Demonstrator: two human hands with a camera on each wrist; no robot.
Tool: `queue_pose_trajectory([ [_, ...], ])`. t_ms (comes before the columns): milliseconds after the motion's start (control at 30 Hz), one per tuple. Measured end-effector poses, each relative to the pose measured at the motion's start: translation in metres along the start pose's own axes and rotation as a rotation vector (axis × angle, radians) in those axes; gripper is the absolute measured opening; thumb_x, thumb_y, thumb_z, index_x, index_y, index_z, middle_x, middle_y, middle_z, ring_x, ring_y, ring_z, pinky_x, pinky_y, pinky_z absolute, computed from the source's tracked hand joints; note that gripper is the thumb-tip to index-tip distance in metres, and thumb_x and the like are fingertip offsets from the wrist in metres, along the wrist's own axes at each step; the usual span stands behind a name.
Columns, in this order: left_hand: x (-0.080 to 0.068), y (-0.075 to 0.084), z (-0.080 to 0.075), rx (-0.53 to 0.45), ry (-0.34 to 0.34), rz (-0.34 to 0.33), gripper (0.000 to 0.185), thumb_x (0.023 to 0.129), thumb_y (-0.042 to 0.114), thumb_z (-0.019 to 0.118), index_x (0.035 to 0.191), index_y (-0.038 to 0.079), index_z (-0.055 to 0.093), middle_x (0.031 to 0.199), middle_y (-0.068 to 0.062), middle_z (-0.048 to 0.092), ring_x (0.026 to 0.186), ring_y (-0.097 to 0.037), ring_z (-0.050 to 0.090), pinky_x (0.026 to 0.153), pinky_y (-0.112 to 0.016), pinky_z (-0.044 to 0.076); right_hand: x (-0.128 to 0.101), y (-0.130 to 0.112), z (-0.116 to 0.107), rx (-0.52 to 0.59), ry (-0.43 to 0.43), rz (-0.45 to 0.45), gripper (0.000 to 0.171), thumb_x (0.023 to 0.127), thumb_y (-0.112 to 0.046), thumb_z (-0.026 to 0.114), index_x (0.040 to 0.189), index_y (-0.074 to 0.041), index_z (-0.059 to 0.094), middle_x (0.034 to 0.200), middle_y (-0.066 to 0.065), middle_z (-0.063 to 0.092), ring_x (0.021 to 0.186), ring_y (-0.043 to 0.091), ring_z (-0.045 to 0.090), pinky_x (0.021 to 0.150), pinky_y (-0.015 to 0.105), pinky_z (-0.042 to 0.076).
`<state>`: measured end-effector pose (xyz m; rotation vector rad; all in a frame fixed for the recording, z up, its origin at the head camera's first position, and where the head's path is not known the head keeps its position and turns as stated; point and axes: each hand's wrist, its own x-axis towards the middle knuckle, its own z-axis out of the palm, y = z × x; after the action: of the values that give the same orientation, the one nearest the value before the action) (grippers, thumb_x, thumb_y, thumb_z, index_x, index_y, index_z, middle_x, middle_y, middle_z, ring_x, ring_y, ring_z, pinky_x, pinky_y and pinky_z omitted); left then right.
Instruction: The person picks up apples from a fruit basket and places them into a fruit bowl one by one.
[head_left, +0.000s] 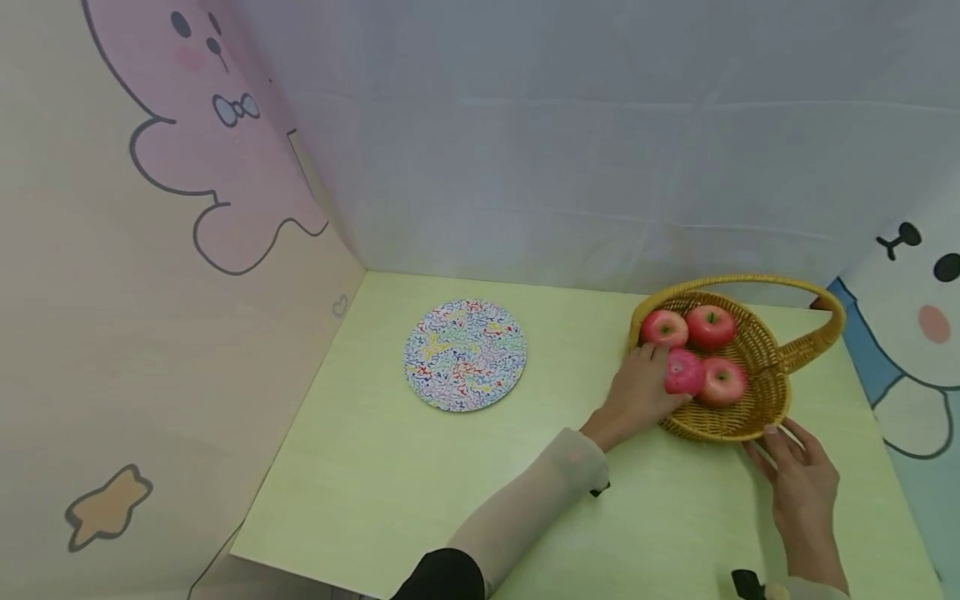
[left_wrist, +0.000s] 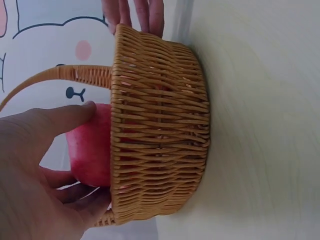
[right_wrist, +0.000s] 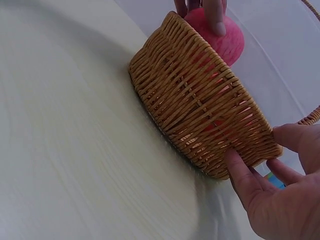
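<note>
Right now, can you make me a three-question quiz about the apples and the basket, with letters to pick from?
1. Where is the plate?
A. left of the basket
B. inside it
C. under it

2. How many apples show?
A. two
B. four
C. six

3. What is the left hand doing?
A. lying flat on the table
B. holding an apple
C. lifting the plate

Answers: 1 A, the plate lies apart on the table. 2 B, four red apples sit in the basket. 3 B, its fingers curl round one apple while the right hand touches the basket's wall.

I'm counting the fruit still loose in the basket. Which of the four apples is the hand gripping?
The front-left apple, gripped by the left hand; the other three apples lie untouched in the basket.
</note>
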<state>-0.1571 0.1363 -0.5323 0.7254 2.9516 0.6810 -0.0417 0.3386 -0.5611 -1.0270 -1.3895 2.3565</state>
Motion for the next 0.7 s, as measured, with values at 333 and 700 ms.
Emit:
queue_pose_trajectory([
  [333, -0.018, -0.009, -0.028, -0.286, 0.071, 0.035, 0.080, 0.086, 0.046, 0.082, 0.153, 0.021, 0.047, 0.142, 0.002, 0.054, 0.123, -0.009, 0.056, 0.093, -0.016, 0.051, 0.000, 0.000, -0.001, -0.031, 0.020, 0.017, 0.065, 0.092, -0.015, 0.078, 0.152, -0.016, 0.053, 0.098, -0.012, 0.074, 0.086, 0.001, 0.075, 0.066, 0.024, 0.063],
  [700, -0.044, -0.022, -0.057, -0.382, 0.196, 0.055, 0.077, 0.082, 0.035, 0.089, 0.148, 0.018, 0.054, 0.140, -0.002, 0.055, 0.126, -0.015, 0.055, 0.095, -0.017, 0.053, -0.001, 0.000, -0.002, -0.001, -0.016, 0.031, 0.066, 0.093, -0.014, 0.076, 0.154, -0.016, 0.050, 0.102, -0.010, 0.075, 0.089, 0.003, 0.076, 0.071, 0.022, 0.063],
])
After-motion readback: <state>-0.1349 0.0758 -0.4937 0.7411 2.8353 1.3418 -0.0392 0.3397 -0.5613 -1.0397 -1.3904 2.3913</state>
